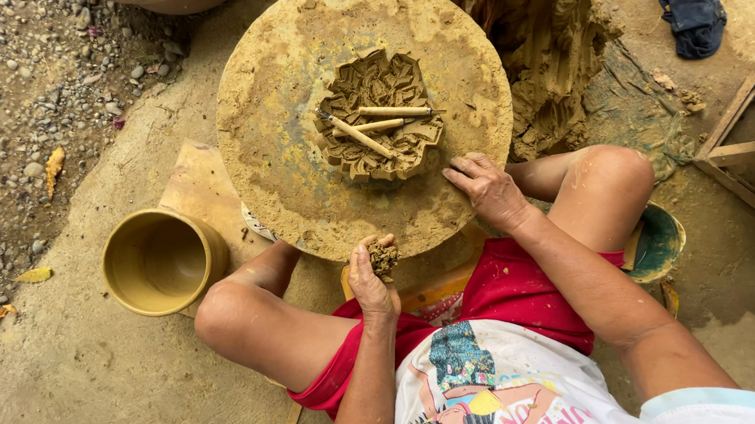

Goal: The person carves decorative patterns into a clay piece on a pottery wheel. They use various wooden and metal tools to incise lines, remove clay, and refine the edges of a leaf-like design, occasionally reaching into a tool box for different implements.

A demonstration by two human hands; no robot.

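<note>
A round clay-coated wheel disc lies in front of me, between my knees. At its middle sits a flat patch of carved clay scraps, and three wooden sticks rest on top of it. My left hand is closed around a small lump of clay at the disc's near edge. My right hand lies palm down on the disc's near right rim, fingers spread, holding nothing.
A yellow-brown clay pot lies on its side on a board at my left. A big mound of raw clay rises behind the disc. Beyond it lie a dark cloth, a wooden frame and gravel.
</note>
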